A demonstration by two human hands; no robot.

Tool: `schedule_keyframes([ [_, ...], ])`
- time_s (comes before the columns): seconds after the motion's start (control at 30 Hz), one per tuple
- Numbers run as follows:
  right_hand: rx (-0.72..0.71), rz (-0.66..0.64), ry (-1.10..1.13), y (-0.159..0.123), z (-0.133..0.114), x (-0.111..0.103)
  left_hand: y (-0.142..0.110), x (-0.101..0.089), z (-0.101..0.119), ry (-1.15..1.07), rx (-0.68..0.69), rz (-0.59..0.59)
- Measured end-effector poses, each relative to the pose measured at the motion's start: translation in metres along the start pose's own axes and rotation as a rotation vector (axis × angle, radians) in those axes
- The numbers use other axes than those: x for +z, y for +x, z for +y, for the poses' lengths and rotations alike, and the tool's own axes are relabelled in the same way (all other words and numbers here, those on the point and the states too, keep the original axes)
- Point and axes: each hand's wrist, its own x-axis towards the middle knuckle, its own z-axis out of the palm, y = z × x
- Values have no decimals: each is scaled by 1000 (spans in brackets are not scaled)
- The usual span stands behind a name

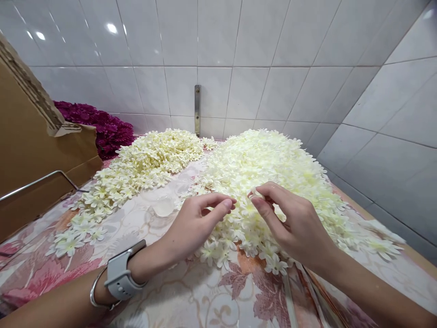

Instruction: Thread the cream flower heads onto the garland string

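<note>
My left hand (208,216) is closed in a pinch, thumb against forefinger, over the near edge of a large heap of pale artificial flowers (262,159). Whatever sits between its fingertips is too small to make out. Facing it, my right hand (290,218) also pinches, above the same heap. A small whitish bit shows at its fingertips, but its kind is unclear. A short gap separates the two hands. Left of the heap lies a second pile of cream-white flowers (153,157). A small translucent disc-like piece (163,206) rests on the cloth between the piles.
On the left stands an open cardboard box (37,141) with a bent metal rod (37,184) before it. Magenta flowers (99,125) are heaped behind the box. A tiled wall (218,41) with a metal bracket (197,109) closes off the back. Floral cloth (191,296) covers the table.
</note>
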Motion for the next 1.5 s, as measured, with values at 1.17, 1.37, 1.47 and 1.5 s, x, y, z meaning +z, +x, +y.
schedule_keyframes([
  [1.17, 101, 57, 81, -5, 8, 7, 6, -5, -9, 274, 132, -37],
  [1.37, -182, -167, -229, -15, 25, 29, 5, -7, -23, 792, 79, -435],
  [1.47, -130, -251, -316, -17, 36, 36, 9, -6, -29, 830, 42, -482],
  [1.5, -121, -266, -327, -17, 39, 38, 10, -6, -30, 835, 48, -476],
])
